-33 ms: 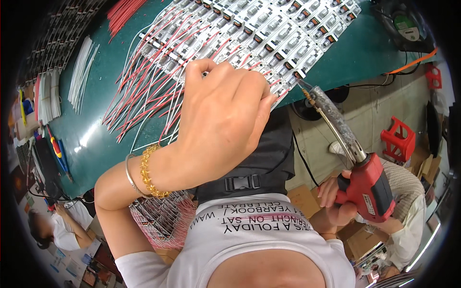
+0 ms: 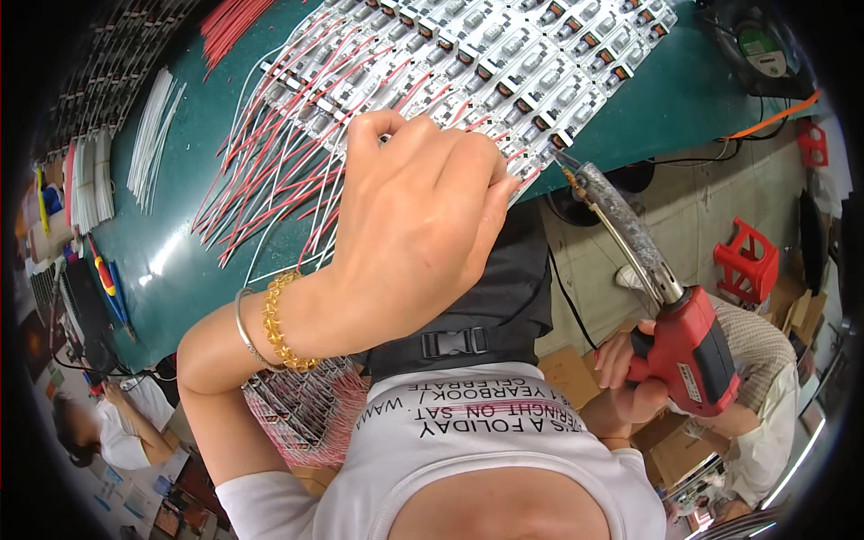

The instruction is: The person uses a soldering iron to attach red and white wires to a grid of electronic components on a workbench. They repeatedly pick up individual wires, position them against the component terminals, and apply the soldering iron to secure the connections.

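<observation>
My right hand (image 2: 634, 376) is wrapped round the grip of a red and black gun-shaped soldering iron (image 2: 691, 346). Its long metal barrel points up and left, and the tip is at the near right edge of a panel of circuit boards (image 2: 486, 63). Over the panel's near edge, my left hand (image 2: 418, 202) is bent down with its fingers closed. What its fingertips hold is hidden beneath the hand. Red and white wires (image 2: 279, 180) run from the boards and fan out to the left of this hand, over the green table.
Loose white wires (image 2: 155, 139) and a red wire bundle (image 2: 229, 31) lie on the green table (image 2: 180, 288). More boards with wires (image 2: 301, 409) are below my left arm. A red stool (image 2: 747, 261) stands on the floor at right. Other people sit at both sides.
The soldering iron has shifted very slightly left, its tip staying at the panel's edge. My left hand has not visibly moved.
</observation>
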A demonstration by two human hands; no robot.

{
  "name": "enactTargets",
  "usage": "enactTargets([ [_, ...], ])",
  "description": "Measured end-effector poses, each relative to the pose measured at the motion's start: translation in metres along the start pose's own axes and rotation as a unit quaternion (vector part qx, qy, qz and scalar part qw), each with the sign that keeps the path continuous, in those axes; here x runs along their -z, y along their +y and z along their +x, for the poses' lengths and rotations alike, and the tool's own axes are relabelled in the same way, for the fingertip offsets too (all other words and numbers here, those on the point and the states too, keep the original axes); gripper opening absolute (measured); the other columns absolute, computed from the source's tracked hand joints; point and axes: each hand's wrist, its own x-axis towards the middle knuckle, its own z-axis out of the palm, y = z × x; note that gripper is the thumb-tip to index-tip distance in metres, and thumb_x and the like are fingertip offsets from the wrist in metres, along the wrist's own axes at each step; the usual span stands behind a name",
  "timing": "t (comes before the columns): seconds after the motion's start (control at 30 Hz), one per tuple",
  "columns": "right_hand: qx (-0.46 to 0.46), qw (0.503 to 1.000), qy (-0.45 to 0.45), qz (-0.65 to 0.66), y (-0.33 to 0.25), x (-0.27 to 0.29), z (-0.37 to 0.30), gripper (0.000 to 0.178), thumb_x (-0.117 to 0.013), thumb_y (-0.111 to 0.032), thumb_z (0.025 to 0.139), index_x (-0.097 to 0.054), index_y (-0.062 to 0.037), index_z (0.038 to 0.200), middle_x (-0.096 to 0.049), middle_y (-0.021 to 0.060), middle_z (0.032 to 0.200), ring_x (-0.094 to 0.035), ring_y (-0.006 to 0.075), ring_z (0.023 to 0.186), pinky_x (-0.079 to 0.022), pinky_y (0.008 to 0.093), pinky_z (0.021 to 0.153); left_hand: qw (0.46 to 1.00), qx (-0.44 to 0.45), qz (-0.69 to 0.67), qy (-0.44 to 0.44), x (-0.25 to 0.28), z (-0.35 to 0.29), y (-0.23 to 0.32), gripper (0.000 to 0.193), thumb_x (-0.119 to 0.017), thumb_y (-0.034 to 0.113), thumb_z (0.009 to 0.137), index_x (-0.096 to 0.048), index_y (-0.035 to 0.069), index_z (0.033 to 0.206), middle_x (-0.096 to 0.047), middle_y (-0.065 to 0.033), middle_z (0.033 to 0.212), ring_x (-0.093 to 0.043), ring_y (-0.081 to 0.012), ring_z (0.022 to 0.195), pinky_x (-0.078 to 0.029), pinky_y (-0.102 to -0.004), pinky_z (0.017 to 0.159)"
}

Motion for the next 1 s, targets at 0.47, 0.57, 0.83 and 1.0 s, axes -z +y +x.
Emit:
enactTargets([
  [0.47, -0.022, 0.999, -0.027, -0.02, 0.002, 0.005, -0.003, 0.074, -0.056, -0.061, 0.079, -0.043, 0.0024, 0.114, -0.047, 0.0015, 0.049, -0.044, 0.0131, 0.04, -0.039, 0.027, 0.045, 1.0, -0.007, 0.001, 0.022, -0.004, 0.0, -0.002, 0.013, -0.069, 0.002, 0.073, -0.057, 0.008, 0.072, -0.05, 0.0015, 0.061, -0.046, -0.0158, 0.057, -0.033, -0.0327, 0.07],
  [0.57, -0.001, 0.998, -0.028, 0.049, 0.01, 0.009, -0.006, 0.075, -0.053, -0.061, 0.081, -0.041, 0.0035, 0.117, -0.046, 0.0012, 0.048, -0.043, 0.013, 0.039, -0.039, 0.0267, 0.045, 1.0, -0.014, 0.008, 0.025, -0.005, -0.001, -0.003, 0.014, -0.069, 0.002, 0.073, -0.057, 0.008, 0.073, -0.05, 0.0015, 0.061, -0.046, -0.016, 0.057, -0.033, -0.0329, 0.07],
  [0.83, 0.047, 0.998, -0.047, 0.011, 0.012, 0.01, 0.003, 0.081, -0.05, -0.063, 0.082, -0.037, 0.0062, 0.123, -0.044, -0.0014, 0.048, -0.042, 0.0109, 0.038, -0.039, 0.0254, 0.044, 0.999, -0.022, 0.019, 0.018, -0.005, -0.002, -0.004, 0.014, -0.068, 0.001, 0.072, -0.056, 0.008, 0.074, -0.051, 0.0005, 0.063, -0.046, -0.0172, 0.059, -0.034, -0.0335, 0.07],
  [1.0, 0.036, 0.998, -0.024, 0.049, 0.005, -0.002, 0.016, 0.087, -0.053, -0.067, 0.076, -0.039, 0.0049, 0.124, -0.042, -0.0019, 0.047, -0.041, 0.0111, 0.038, -0.039, 0.0263, 0.045, 0.998, -0.02, 0.006, 0.053, 0.004, 0.006, -0.007, 0.013, -0.067, 0.002, 0.072, -0.055, 0.005, 0.077, -0.055, -0.0056, 0.073, -0.05, -0.0243, 0.067, -0.036, -0.0361, 0.071],
])
